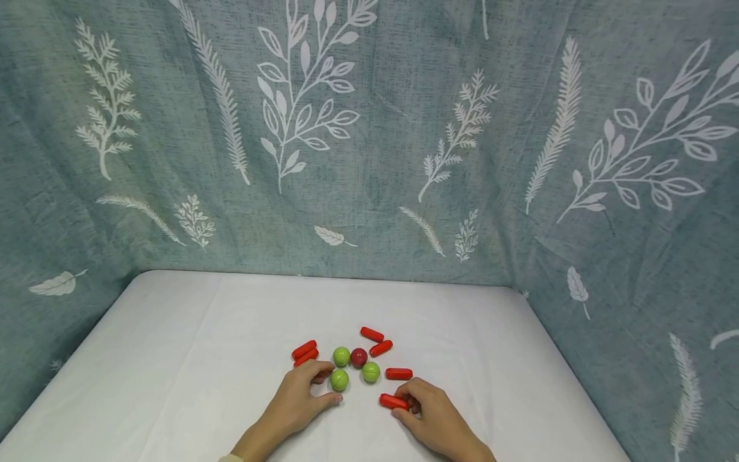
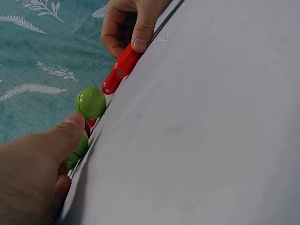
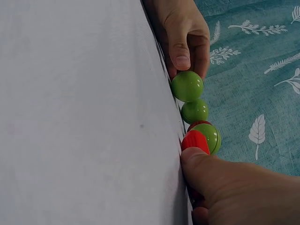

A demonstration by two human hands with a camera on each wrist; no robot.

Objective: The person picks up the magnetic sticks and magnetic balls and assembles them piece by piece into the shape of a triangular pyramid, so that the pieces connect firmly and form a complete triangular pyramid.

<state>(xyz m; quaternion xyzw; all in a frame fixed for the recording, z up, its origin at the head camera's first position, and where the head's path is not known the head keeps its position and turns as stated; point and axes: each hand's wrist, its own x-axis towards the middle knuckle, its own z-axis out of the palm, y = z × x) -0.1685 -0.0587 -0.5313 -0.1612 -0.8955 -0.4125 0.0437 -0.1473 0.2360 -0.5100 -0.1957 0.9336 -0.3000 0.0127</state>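
My right hand (image 1: 430,410) pinches a short red stick (image 1: 393,402) between thumb and fingers, close over the white table. My left hand (image 1: 297,398) is beside a green ball (image 1: 339,380), thumb in front of it and fingers at its far left, with a gap round the ball. Two more green balls, one at the back (image 1: 341,356) and one to the right (image 1: 371,372), stand near a dark red ball (image 1: 358,357). In the right wrist view the held stick (image 3: 195,140) pokes out past my right thumb and overlaps the balls behind.
Two red sticks (image 1: 304,350) lie side by side just beyond my left fingers. Another pair (image 1: 372,334) lies behind the balls, and a single stick (image 1: 399,373) is beyond my right hand. A green leaf-patterned curtain (image 1: 369,160) hangs around the white table (image 1: 231,359).
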